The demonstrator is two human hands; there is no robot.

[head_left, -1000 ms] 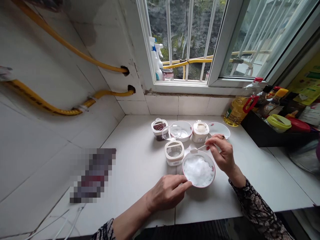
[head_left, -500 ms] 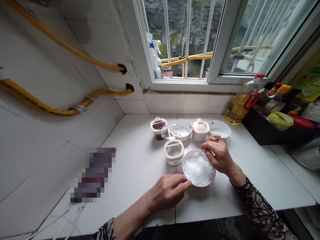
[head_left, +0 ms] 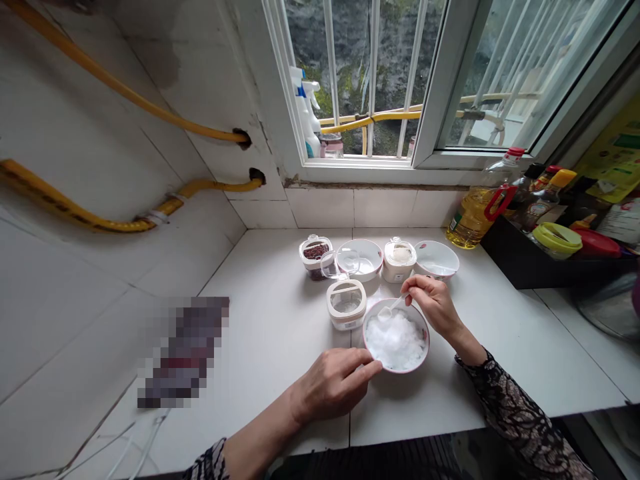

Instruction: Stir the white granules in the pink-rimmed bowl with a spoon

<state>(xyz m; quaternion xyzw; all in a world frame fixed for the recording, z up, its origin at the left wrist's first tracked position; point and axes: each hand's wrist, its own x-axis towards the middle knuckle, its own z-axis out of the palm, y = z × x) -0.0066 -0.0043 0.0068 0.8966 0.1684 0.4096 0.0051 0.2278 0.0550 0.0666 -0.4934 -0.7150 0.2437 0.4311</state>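
Note:
A white bowl [head_left: 426, 355] with a pinkish rim holds a heap of fine white grains [head_left: 395, 339]. My left hand [head_left: 340, 383] pinches the bowl's near-left rim. In my right hand [head_left: 434, 308] is the handle of a small white spoon [head_left: 386, 312], its scoop over the far side of the heap. Just left of the bowl stands a white canister [head_left: 346, 319], its clear lid [head_left: 342, 264] raised; what lies inside is hard to make out. Behind are a canister of dark red beans [head_left: 317, 252], a white bowl [head_left: 361, 275], a canister of pale grains [head_left: 400, 272] and another white bowl [head_left: 443, 250].
An oil bottle [head_left: 473, 217] stands at the back right beside a black rack [head_left: 515, 263] of sauce bottles. On the left lies a blurred dark object [head_left: 185, 353] with a white cable [head_left: 150, 440]. Yellow hoses [head_left: 200, 183] run along the left wall below the barred window.
My right hand has drawn back slightly, and more of the spoon shows, lifted at the bowl's far side. My left hand stays on the rim. The view has shifted a little.

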